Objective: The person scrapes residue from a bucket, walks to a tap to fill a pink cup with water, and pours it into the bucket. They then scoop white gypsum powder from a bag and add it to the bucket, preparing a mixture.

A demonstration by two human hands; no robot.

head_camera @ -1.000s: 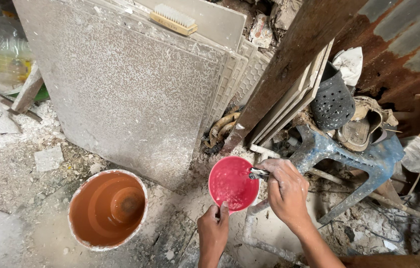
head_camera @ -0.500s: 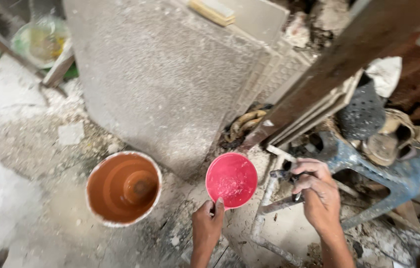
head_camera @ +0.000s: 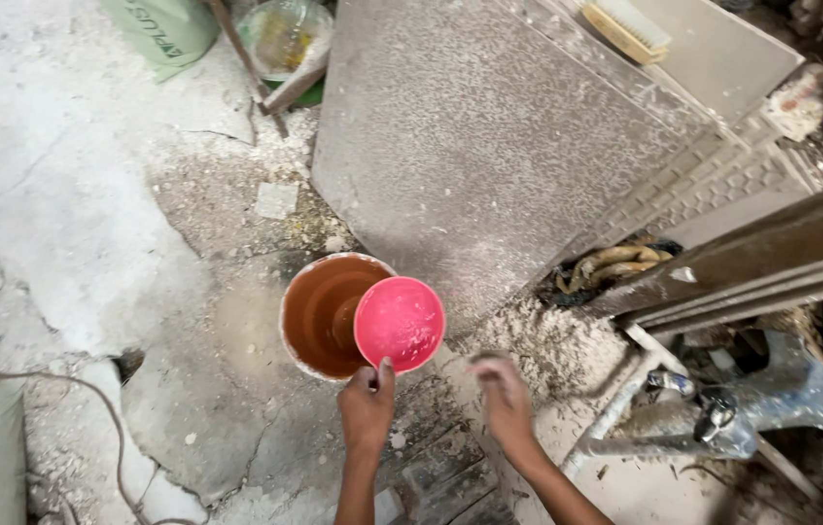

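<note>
Moved from beside the tap to over the bucket: the pink bowl [head_camera: 400, 322] now hangs above the right rim of the orange bucket [head_camera: 319, 316], where half a second ago it sat well to the bucket's right. Left hand [head_camera: 367, 406] pinches the bowl's near rim, thumb on the inside. Right hand [head_camera: 503, 392], earlier on the metal tap [head_camera: 705, 413], has let go and is blurred in mid-air just right of the bowl, holding nothing; whether its fingers are spread or curled cannot be told. Counted: one bowl, one bucket, one tap, two hands. Several grey tiles [head_camera: 508, 146] lean stacked behind the bucket, one scrub brush [head_camera: 625, 29] resting at their top edge. One green sack [head_camera: 163, 29] lies at the floor's far edge.
</note>
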